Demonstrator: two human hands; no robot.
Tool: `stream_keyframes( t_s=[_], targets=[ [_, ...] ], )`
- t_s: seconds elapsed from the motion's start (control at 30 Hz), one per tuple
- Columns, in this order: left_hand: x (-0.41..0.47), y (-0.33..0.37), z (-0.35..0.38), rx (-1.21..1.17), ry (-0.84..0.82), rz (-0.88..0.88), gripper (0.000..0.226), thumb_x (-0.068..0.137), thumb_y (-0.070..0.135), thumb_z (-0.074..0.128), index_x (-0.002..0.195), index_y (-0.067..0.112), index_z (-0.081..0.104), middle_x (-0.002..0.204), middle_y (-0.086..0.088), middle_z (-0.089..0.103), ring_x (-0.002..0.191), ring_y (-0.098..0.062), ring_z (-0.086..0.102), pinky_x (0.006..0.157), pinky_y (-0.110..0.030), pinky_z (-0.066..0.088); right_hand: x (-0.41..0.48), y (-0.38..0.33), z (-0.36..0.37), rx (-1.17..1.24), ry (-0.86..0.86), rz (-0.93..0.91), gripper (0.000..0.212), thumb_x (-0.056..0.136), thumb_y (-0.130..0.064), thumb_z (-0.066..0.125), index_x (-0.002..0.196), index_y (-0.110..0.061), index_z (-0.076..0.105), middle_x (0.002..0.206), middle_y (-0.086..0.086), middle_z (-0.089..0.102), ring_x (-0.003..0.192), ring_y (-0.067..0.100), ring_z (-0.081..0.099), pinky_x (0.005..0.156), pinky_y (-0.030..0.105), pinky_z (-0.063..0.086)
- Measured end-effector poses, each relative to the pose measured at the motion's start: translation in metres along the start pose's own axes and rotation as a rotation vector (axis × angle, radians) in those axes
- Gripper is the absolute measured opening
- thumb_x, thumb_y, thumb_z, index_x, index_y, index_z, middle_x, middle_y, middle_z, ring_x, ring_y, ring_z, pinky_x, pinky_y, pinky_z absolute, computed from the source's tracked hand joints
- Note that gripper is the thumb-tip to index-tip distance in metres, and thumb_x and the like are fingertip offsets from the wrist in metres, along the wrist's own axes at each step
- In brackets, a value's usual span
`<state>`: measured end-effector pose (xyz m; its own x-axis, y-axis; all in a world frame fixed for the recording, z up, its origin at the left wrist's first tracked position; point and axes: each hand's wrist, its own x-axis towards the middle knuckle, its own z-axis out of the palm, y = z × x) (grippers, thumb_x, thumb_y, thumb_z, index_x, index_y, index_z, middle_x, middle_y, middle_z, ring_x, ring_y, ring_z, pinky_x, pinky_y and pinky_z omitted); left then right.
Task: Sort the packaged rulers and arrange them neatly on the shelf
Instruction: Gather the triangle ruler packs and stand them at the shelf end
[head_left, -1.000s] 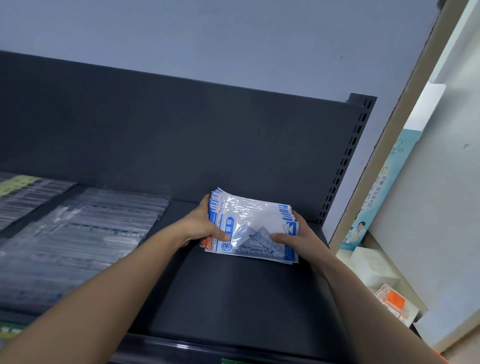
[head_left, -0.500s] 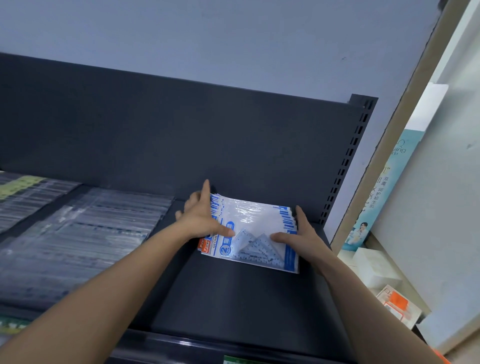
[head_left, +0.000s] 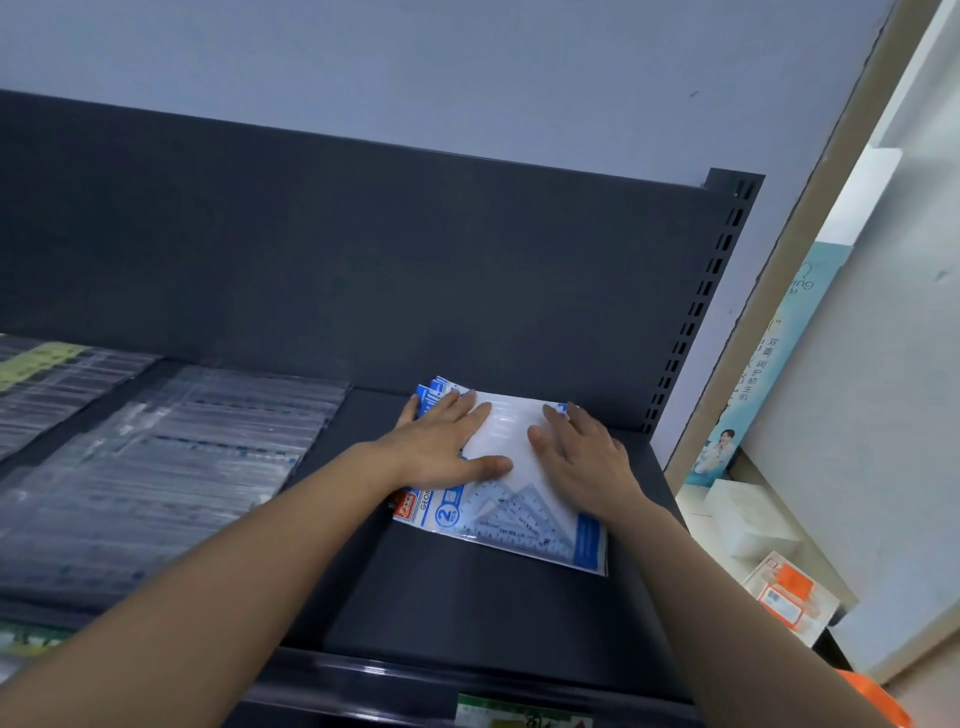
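A stack of blue-and-white packaged triangle rulers lies flat on the dark shelf, close to its back panel on the right side. My left hand rests palm down on the stack's left half, fingers spread. My right hand lies flat on its right half, fingers apart as well. Both hands press on the top package and grip nothing. The far edge of the stack is fanned slightly at the upper left corner.
Rows of clear-packaged straight rulers cover the shelf's left part, with a further row at the far left. The slotted upright ends the shelf on the right. Beyond it stand white boxes and an orange-labelled package.
My hands have let go of the stack's sides and moved on top of it, palms flat. The stack now lies on the shelf, nearer the back panel.
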<state>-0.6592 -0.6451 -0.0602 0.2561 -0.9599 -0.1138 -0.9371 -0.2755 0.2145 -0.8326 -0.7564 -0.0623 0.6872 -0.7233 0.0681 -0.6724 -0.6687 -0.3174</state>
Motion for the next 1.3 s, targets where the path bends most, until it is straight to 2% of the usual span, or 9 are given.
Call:
stream_keyframes(
  t_s=[0.07,0.2,0.33,0.47,0.83,0.93,1.07,1.17,1.3],
  targets=[
    [0.000,0.001,-0.001,-0.026,-0.048,-0.018,0.089,0.085,0.078,0.028,0.154,0.030,0.000,0.162,0.006,-0.006,0.147,-0.007,-0.009,0.118,-0.047,-0.011,0.001,-0.003,-0.001,-0.013,-0.092,-0.015,0.058,0.101,-0.054,0.021,0.152,-0.027,0.025,0.160,0.002,0.020,0.147,0.019,0.017,0.116,0.040,0.015],
    [-0.002,0.000,-0.005,-0.028,-0.023,-0.031,0.093,0.082,0.081,0.028,0.154,0.029,0.001,0.162,0.004,-0.006,0.148,-0.011,-0.010,0.117,-0.051,-0.010,0.003,-0.001,0.001,0.027,-0.061,-0.013,0.057,0.101,-0.052,0.019,0.151,-0.027,0.026,0.160,0.000,0.019,0.148,0.016,0.013,0.118,0.042,0.013],
    [-0.004,-0.001,-0.007,-0.038,-0.066,-0.068,0.094,0.080,0.083,0.026,0.154,0.027,0.011,0.162,0.007,0.007,0.148,-0.011,0.004,0.117,-0.051,-0.003,0.003,-0.004,0.000,0.065,-0.087,-0.035,0.051,0.102,-0.050,0.023,0.143,-0.027,0.041,0.154,-0.001,0.034,0.141,0.019,0.029,0.114,0.042,0.023],
    [-0.010,0.001,-0.008,-0.028,-0.113,-0.065,0.090,0.083,0.080,0.022,0.154,0.028,0.001,0.162,0.005,-0.006,0.148,-0.011,-0.008,0.117,-0.051,-0.010,0.003,-0.009,0.000,0.002,-0.166,-0.036,0.054,0.102,-0.051,0.021,0.151,-0.030,0.026,0.162,-0.002,0.013,0.149,0.014,0.011,0.119,0.040,0.011],
    [-0.025,-0.005,0.006,-0.025,-0.078,-0.052,0.086,0.087,0.075,0.022,0.154,0.027,-0.004,0.160,0.003,-0.017,0.146,-0.011,-0.020,0.116,-0.051,-0.016,-0.011,-0.015,0.009,-0.084,-0.145,-0.034,0.054,0.102,-0.049,0.016,0.153,-0.031,0.016,0.163,-0.001,0.003,0.150,0.013,0.001,0.119,0.044,0.003],
    [-0.032,-0.003,0.005,-0.020,0.019,-0.040,0.081,0.089,0.072,0.024,0.154,0.029,0.001,0.161,0.003,-0.015,0.146,-0.011,-0.018,0.115,-0.050,-0.016,-0.019,-0.016,0.010,-0.088,-0.129,-0.020,0.055,0.102,-0.050,0.016,0.154,-0.030,0.014,0.163,0.000,0.002,0.150,0.014,0.001,0.119,0.045,0.002],
    [-0.048,0.004,0.007,0.062,0.019,-0.011,0.073,0.092,0.068,0.022,0.154,0.030,0.010,0.162,0.001,-0.006,0.148,-0.011,-0.012,0.114,-0.050,-0.017,-0.033,-0.012,0.011,-0.073,-0.146,-0.012,0.056,0.101,-0.052,0.015,0.154,-0.031,0.013,0.163,-0.001,0.002,0.150,0.014,0.000,0.119,0.046,0.002],
    [-0.058,0.009,0.011,0.039,0.208,-0.089,0.071,0.093,0.066,0.023,0.153,0.030,0.014,0.162,0.002,-0.004,0.148,-0.011,-0.010,0.116,-0.049,-0.013,-0.045,-0.010,0.013,-0.078,-0.134,-0.025,0.058,0.100,-0.053,0.014,0.154,-0.032,0.012,0.163,-0.001,0.001,0.150,0.016,-0.001,0.120,0.047,0.003],
    [-0.072,0.015,0.020,-0.060,0.046,-0.141,0.077,0.089,0.072,0.027,0.153,0.033,0.013,0.162,0.002,-0.006,0.148,-0.013,-0.011,0.119,-0.049,-0.004,-0.063,-0.007,0.013,-0.085,-0.155,-0.043,0.062,0.099,-0.056,0.015,0.155,-0.030,0.008,0.163,0.001,-0.003,0.150,0.017,-0.003,0.120,0.047,0.002]
  ],
)
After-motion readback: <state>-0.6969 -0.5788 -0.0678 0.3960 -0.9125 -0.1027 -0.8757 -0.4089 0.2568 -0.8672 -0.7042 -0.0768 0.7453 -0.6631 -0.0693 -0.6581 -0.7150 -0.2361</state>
